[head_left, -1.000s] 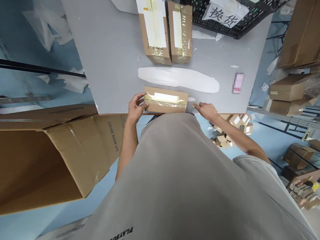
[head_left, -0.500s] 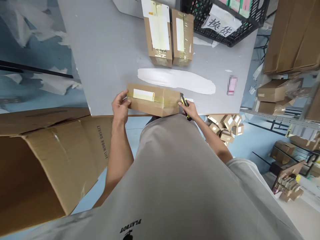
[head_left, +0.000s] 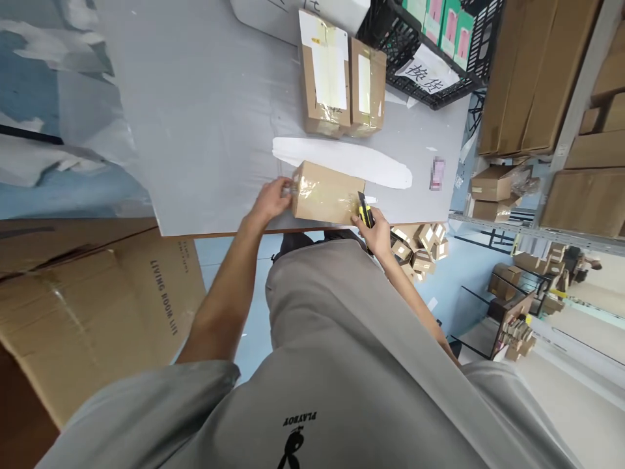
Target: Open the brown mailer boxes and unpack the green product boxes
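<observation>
Box [head_left: 326, 192] gripped, left hand [head_left: 272, 198], knife [head_left: 364, 210]

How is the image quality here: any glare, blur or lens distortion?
Head view: light is even and soft, with faint shadows; tape on the box shows glare; a small patch on the table is pixelated; the shelves at right lean from wide-angle warp; left hand, right hand and knife are sharp.

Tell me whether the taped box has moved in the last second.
Yes: the taped box has shifted forward, now overlapping the white streak it lay short of.
</observation>
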### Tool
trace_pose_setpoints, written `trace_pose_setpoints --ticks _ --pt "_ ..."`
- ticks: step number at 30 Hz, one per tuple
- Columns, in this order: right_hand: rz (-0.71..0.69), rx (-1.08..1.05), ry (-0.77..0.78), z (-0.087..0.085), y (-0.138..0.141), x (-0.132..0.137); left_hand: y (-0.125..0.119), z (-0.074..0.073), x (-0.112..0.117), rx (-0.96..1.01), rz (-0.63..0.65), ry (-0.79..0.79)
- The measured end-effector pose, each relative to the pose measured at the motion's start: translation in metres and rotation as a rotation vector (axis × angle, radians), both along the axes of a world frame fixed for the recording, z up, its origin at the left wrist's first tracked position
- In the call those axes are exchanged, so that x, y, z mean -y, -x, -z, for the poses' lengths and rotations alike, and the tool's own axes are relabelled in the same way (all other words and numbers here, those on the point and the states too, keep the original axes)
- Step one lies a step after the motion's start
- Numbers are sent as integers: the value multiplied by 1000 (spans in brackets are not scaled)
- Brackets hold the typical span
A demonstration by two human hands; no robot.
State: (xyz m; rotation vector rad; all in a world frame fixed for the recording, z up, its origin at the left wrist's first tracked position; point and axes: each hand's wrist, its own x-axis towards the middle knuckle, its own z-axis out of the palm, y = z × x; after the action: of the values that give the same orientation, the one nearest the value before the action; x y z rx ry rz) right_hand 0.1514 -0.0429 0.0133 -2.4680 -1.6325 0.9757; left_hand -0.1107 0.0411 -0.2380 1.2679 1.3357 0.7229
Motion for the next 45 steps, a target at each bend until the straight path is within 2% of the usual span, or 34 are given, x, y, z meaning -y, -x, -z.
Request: trace_pose_setpoints --ticks 2,4,8,11,13,15,18,22,26,31,40,45 --pt "-100 94 -20 -5 3 1 -11 -6 -2 -30 36 -5" --pt "-145 150 -35 -7 5 0 -13 -21 -4 -35 9 -2" --pt "-128 183 -56 1 7 0 -3 -73 -16 88 -79 -123" --pt "-86 134 -149 10 5 2 2 -114 -30 134 -35 -187" --pt "-56 88 -232 17 3 2 2 -133 -38 135 22 -166" --pt "-44 64 -284 22 -1 1 0 -142 -45 135 71 -132" --pt "-54 85 -290 26 -3 -4 -3 -144 -48 152 93 -96" --pt "-71 161 -286 20 7 -10 -4 -143 -44 155 68 -50" --pt "-133 35 -236 8 39 -12 -5 -147 -43 151 38 2" --pt "-160 -111 -31 -3 79 -14 -5 -153 -46 157 18 56" --pt "-230 -47 18 -3 92 -19 -6 -148 -45 182 -25 88" --pt "-280 65 102 -20 109 -25 -8 -149 -46 184 -27 78"
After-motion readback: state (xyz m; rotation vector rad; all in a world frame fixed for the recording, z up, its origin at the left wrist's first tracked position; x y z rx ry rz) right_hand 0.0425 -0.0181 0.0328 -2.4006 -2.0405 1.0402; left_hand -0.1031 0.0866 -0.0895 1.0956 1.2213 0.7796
